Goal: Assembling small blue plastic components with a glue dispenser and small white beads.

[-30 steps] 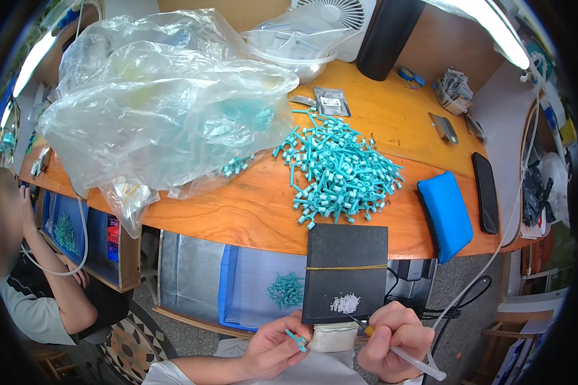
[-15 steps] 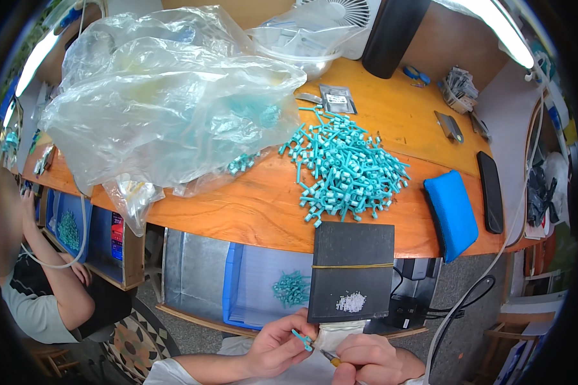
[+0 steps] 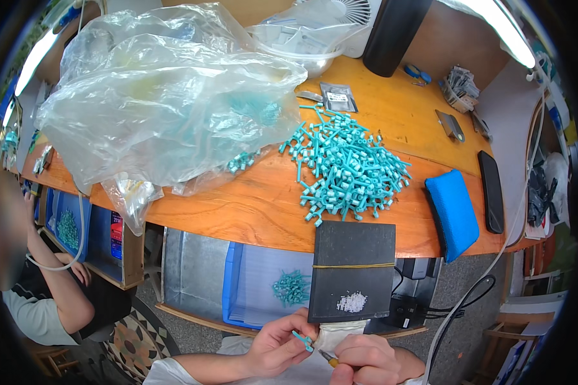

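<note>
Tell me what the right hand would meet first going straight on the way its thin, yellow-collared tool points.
Most likely the small teal plastic piece pinched in the left hand, just ahead of the tool; depth is unclear, so the left hand itself might come first.

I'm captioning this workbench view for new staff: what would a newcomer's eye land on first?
A big, crumpled clear plastic bag sprawls over the left side of the bench, with a heap of turquoise pieces to its right. Below the heap, a black board carries a small white pile; just below it, the left hand pinches one turquoise piece and the right hand holds a slim tool.
</note>
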Tool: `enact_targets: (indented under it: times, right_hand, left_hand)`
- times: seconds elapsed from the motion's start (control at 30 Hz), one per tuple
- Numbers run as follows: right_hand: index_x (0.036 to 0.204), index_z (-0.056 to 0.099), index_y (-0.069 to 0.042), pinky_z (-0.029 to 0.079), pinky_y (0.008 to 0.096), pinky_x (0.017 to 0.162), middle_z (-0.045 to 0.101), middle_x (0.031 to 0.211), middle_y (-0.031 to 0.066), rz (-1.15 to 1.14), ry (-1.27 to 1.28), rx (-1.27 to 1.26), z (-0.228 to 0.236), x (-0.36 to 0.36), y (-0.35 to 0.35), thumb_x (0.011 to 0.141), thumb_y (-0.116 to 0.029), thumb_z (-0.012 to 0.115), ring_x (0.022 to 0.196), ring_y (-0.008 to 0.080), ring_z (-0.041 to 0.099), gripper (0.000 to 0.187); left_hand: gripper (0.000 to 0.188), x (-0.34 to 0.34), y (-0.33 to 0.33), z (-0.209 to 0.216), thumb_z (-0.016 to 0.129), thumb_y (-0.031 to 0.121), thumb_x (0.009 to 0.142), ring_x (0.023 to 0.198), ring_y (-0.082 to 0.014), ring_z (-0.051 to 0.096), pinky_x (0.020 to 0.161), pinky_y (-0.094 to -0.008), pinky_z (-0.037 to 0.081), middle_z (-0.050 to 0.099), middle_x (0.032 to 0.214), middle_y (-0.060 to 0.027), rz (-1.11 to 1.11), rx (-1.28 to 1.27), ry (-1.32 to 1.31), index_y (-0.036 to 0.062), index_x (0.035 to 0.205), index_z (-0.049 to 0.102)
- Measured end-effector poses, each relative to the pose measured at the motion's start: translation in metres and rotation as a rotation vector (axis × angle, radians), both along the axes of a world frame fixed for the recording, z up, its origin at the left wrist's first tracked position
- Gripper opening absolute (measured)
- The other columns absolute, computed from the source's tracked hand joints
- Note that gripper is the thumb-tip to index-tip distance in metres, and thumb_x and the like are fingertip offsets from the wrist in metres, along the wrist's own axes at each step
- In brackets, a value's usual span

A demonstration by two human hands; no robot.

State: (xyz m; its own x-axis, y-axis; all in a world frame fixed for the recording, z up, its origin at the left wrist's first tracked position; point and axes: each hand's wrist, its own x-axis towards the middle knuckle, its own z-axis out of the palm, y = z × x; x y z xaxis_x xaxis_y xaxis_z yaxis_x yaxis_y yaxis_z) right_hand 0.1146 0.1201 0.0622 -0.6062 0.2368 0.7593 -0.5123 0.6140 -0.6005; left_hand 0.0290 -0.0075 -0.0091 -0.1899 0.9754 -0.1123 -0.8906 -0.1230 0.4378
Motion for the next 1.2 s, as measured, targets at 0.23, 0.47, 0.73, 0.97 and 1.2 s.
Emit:
enact_targets:
  times: [0.23, 0.47, 0.73, 0.97, 1.2]
  right_hand:
    - [0.052, 0.033, 0.000, 0.037, 0.0303, 0.033, 0.049, 0.062, 0.0157, -0.027, 0.034, 0.027, 0.001, -0.001, -0.001, 0.071, 0.011, 0.051, 0.042, 0.0219, 0.048, 0.029]
    - [0.052, 0.034, 0.000, 0.038, 0.0303, 0.034, 0.048, 0.062, 0.0152, -0.042, 0.040, 0.098, 0.003, 0.000, 0.001, 0.071, 0.011, 0.051, 0.043, 0.0215, 0.048, 0.028]
    - [0.055, 0.031, -0.003, 0.038, 0.0311, 0.039, 0.047, 0.064, 0.0131, 0.025, -0.061, -0.162, 0.002, 0.009, -0.001, 0.075, 0.008, 0.047, 0.046, 0.0203, 0.046, 0.028]
    - [0.071, 0.039, -0.001, 0.037, 0.0297, 0.043, 0.047, 0.063, 0.0112, 0.120, -0.120, -0.658, 0.017, 0.021, -0.003, 0.083, -0.002, 0.047, 0.049, 0.0152, 0.043, 0.015]
    - [0.094, 0.053, 0.001, 0.033, 0.0200, 0.040, 0.051, 0.055, 0.0040, -0.121, -0.587, -0.362, 0.035, 0.017, -0.015, 0.077, -0.002, 0.062, 0.044, 0.0073, 0.045, 0.020]
  left_hand:
    - [0.011, 0.001, 0.001, 0.002, 0.047, 0.009, 0.088, 0.063, -0.0084, 0.037, 0.049, -0.0196, 0.030, 0.039, 0.092, -0.0051, 0.006, -0.012, 0.011, 0.0026, 0.096, 0.049]
    - [0.009, 0.003, 0.002, 0.002, 0.047, 0.008, 0.088, 0.064, -0.0085, 0.037, 0.049, -0.0193, 0.030, 0.039, 0.093, -0.0050, -0.001, -0.007, -0.005, 0.0034, 0.096, 0.049]
    - [0.011, 0.003, 0.002, -0.001, 0.046, 0.005, 0.087, 0.064, -0.0091, 0.037, 0.050, -0.0196, 0.031, 0.040, 0.093, -0.0055, 0.026, 0.020, -0.002, 0.0030, 0.097, 0.049]
    - [0.010, -0.005, 0.004, 0.002, 0.048, 0.004, 0.085, 0.066, -0.0098, 0.038, 0.053, -0.0199, 0.033, 0.040, 0.094, -0.0079, 0.120, 0.038, 0.081, 0.0010, 0.094, 0.051]
    - [0.013, -0.017, 0.001, 0.017, 0.055, 0.000, 0.080, 0.082, -0.0110, 0.042, 0.068, -0.0189, 0.035, 0.042, 0.097, -0.0097, 0.182, 0.106, 0.348, 0.0010, 0.093, 0.053]
